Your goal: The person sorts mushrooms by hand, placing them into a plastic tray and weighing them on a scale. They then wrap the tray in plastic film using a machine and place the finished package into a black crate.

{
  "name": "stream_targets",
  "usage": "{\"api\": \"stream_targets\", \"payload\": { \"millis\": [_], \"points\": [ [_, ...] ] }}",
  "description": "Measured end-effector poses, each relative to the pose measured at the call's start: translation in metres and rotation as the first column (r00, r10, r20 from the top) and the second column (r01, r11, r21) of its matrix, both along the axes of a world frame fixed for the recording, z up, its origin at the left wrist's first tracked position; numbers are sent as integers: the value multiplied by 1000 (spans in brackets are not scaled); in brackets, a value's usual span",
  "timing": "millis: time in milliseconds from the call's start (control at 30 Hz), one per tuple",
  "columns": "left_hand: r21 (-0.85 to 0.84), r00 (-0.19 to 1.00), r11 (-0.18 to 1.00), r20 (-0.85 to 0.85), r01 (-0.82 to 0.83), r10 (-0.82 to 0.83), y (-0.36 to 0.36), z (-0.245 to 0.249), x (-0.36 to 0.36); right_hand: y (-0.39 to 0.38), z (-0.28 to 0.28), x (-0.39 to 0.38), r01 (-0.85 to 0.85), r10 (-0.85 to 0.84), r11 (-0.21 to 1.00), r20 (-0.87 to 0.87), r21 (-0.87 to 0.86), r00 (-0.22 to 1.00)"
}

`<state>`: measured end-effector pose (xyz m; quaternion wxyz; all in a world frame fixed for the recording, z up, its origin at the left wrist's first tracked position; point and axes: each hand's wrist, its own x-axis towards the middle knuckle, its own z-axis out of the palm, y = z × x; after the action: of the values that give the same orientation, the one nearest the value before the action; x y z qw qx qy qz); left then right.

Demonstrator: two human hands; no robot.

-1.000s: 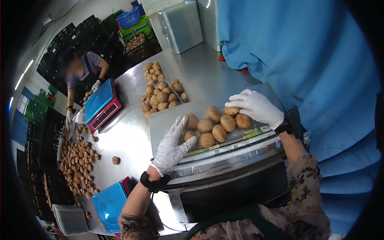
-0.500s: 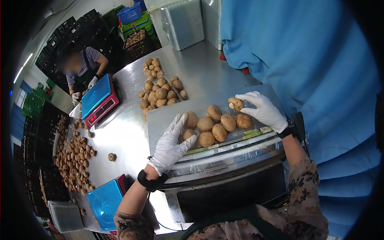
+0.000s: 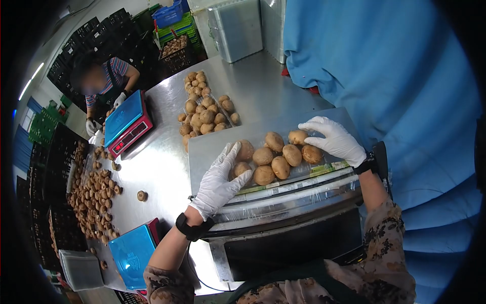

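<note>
A group of brown mushrooms [image 3: 263, 156] sits with caps mostly up on the flat plate of a wrapping machine [image 3: 205, 152]. My left hand [image 3: 218, 180], in a white glove, lies against the left end of the group, thumb apart from the outstretched fingers, touching the mushrooms there. At the other end my gloved right hand [image 3: 331, 139] is open, its fingers and thumb spread beside the upper right mushroom [image 3: 297, 137]. Whether its fingertips touch that cap is hard to make out. A printed label strip [image 3: 324, 169] and clear film [image 3: 283, 200] run along the front edge.
Wrapped mushroom packs [image 3: 205, 114] lie behind the plate on the metal table [image 3: 167, 101]. Loose mushrooms [image 3: 93, 202] are heaped at left, near two blue-topped scales [image 3: 124, 119]. Stacked clear trays [image 3: 235, 30] stand at the back. A co-worker [image 3: 109, 81] works at far left; a blue curtain [image 3: 374, 66] hangs right.
The upper right mushroom, pinched by my right hand with its stem showing, now rests cap up among the others. My right fingers have loosened from it. My left hand stays about where it was.
</note>
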<state>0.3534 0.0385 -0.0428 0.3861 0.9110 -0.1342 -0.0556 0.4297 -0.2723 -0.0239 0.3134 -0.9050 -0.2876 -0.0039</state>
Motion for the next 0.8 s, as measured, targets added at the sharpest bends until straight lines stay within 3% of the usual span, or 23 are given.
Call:
{"api": "stream_targets", "payload": {
  "millis": [133,433,467,533,600,633,667,700,733,767,800],
  "points": [
    [11,1000,1000,-7,-8,8,-1,2,0,10,6,-3,-19,18,999,25,45,1000],
    [-20,1000,1000,-10,-12,12,0,1,1,17,8,-2,35,-39,993,-35,-109,999],
    [-22,1000,1000,1,-17,17,0,-3,1,17,8,-1,58,-60,998,-89,-21,994],
    [-259,992,959,30,-112,124,0,-14,0,17,12,-1,69,-61,996,-131,64,990],
    [-194,977,970,125,-149,175,-9,22,-13,17,15,-12,128,-102,936,-97,327,990],
    [-121,957,976,206,-183,205,-15,36,-20,21,22,-20,115,-90,939,-92,323,992],
    [-156,920,970,319,-188,229,-21,39,-25,26,35,-32,62,-68,936,6,347,998],
    [-160,916,965,315,-206,248,-29,47,-31,32,43,-43,3,-43,931,100,365,994],
    [-301,976,929,-29,-214,216,-37,60,-35,36,46,-51,-42,-11,927,138,374,990],
    [-428,928,863,-356,-268,112,-44,68,-37,42,50,-60,-64,15,926,133,371,991],
    [-455,919,854,-389,-253,65,-48,68,-37,50,56,-70,-105,37,937,203,333,978]
  ]
}}
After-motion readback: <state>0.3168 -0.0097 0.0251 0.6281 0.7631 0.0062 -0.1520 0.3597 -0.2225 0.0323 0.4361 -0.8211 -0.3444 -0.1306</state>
